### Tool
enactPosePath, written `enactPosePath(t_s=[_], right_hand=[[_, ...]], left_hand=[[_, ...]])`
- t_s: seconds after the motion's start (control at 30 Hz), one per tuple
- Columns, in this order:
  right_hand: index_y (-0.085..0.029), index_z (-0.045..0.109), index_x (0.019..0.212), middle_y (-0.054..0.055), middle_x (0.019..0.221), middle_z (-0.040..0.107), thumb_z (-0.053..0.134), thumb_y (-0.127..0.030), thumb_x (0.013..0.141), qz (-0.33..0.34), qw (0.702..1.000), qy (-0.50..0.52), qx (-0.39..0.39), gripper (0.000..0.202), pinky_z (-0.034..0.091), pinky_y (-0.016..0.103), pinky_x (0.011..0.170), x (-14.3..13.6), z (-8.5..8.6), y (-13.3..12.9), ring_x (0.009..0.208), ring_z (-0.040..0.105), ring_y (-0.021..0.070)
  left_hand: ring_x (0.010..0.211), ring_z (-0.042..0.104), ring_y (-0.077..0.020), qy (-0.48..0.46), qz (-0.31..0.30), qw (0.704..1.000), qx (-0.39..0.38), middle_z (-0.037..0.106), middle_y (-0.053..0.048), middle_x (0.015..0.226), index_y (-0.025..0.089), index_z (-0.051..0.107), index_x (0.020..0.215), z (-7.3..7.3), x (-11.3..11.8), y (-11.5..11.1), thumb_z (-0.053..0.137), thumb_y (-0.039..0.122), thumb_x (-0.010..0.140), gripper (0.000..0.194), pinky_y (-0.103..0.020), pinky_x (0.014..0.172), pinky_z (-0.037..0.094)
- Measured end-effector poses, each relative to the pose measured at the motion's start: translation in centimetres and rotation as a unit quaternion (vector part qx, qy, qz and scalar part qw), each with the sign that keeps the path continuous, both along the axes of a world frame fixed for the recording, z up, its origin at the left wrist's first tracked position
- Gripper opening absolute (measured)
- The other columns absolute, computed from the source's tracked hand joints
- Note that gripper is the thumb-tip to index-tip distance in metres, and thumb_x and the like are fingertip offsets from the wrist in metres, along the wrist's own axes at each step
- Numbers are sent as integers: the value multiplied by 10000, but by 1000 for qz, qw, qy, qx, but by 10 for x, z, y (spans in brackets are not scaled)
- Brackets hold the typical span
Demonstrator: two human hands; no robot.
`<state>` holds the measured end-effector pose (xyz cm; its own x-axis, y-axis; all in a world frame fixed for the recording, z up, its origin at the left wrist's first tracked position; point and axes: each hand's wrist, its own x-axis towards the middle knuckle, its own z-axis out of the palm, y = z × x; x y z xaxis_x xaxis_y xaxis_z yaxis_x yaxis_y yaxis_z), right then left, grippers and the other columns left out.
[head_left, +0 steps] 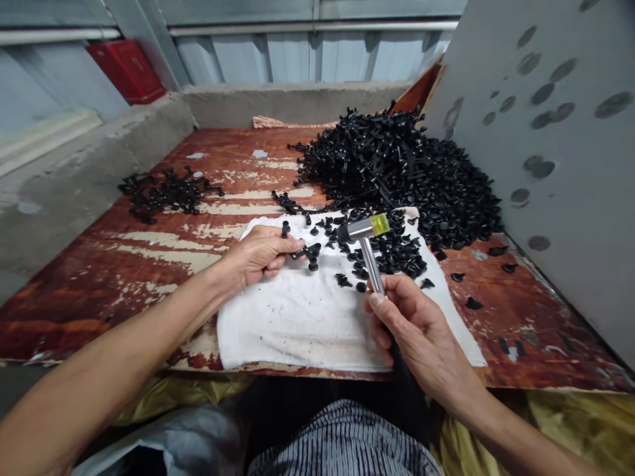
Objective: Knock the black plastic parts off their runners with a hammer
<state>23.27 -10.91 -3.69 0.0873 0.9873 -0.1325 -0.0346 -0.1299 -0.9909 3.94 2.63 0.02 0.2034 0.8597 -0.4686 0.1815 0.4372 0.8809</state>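
My left hand (262,254) pinches a black plastic part (311,254) with knobbed ends, held over the left side of a white cloth (307,324). In my right hand (414,324) is a small hammer (371,261), gripped low on its handle. Its metal head has a yellow-green face on the right and a dark face on the left. The hammer head is to the right of the black part, not touching it. Loose small black pieces (401,254) lie on the cloth behind and beside the hammer.
A large heap of black parts (377,155) fills the back right of the worn red-brown table (238,158), against a grey panel (555,172). A smaller pile (166,192) lies at the left. A red box (127,71) sits on the concrete ledge (143,129).
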Motion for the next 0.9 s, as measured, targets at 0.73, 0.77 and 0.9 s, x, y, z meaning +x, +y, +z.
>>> enactPosePath(t_s=[0.73, 0.77, 0.9], right_hand=[[-221, 533, 905, -75, 668, 496, 662, -472, 861, -10, 999, 53, -5, 286, 362, 148, 310, -1, 0, -1, 401, 415, 45], [-221, 532, 906, -74, 672, 498, 662, -470, 861, -11, 999, 53, -6, 284, 363, 149, 309, -1, 0, -1, 403, 415, 45], [-220, 531, 899, -79, 651, 493, 658, -479, 864, -9, 999, 52, -5, 290, 364, 148, 308, 0, 0, -1, 401, 411, 47]], left_hand=[[261, 306, 9, 15, -4, 1000, -5, 698, -93, 559, 90, 591, 606, -4, 2, 10, 679, 38, 784, 205, -126, 277, 178], [262, 308, 10, 14, -5, 1000, -4, 699, -92, 560, 91, 590, 599, -5, 2, 10, 687, 40, 777, 209, -127, 277, 178], [263, 307, 11, 18, -11, 1000, -2, 699, -81, 562, 92, 602, 602, -5, 1, 11, 722, 53, 749, 194, -131, 279, 179]])
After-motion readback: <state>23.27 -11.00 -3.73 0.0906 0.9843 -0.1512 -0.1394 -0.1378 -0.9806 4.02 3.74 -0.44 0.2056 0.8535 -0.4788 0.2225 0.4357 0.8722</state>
